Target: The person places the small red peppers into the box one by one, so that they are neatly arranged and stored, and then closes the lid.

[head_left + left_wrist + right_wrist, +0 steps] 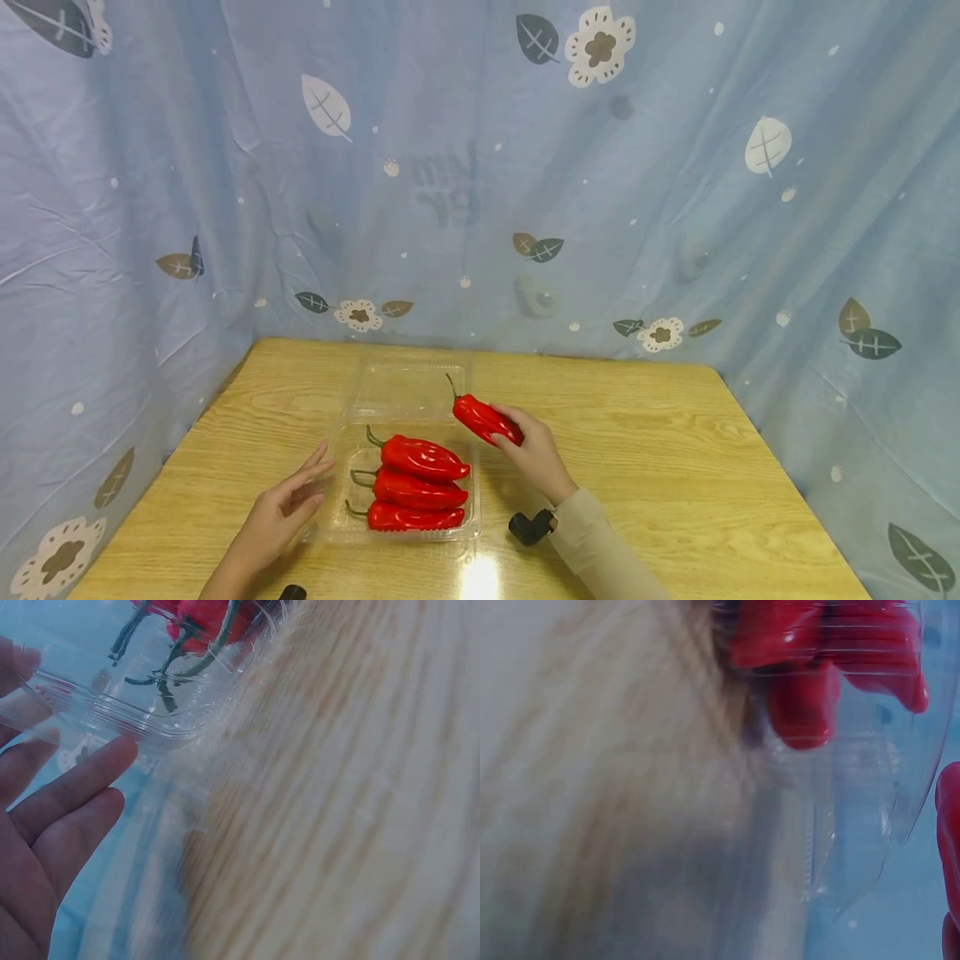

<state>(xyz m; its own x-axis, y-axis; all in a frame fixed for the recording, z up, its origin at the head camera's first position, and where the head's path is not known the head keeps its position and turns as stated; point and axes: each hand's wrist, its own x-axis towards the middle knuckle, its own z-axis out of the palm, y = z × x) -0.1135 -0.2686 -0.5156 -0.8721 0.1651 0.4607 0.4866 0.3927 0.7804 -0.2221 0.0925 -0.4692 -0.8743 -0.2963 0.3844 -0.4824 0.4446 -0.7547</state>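
Note:
A clear plastic clamshell box (472,527) stands on the table with its lid (408,393) folded back behind it. Three red peppers (423,458) with green stems lie side by side in the box, stems to the left. My right hand (542,460) grips another red pepper (483,418) between thumb and fingers, above the box's back right side, stem pointing up and left. The right wrist view catches only a strip of that pepper (950,840). At the box's left side is my left hand (277,512), fingers extended, fingertips (124,750) near or touching the plastic wall.
The wooden table (637,450) extends on both sides of the box. A blue patterned curtain (480,167) hangs behind the table and along both sides. Black wrist gear (531,527) sits below the right hand, and light glares off the table's front.

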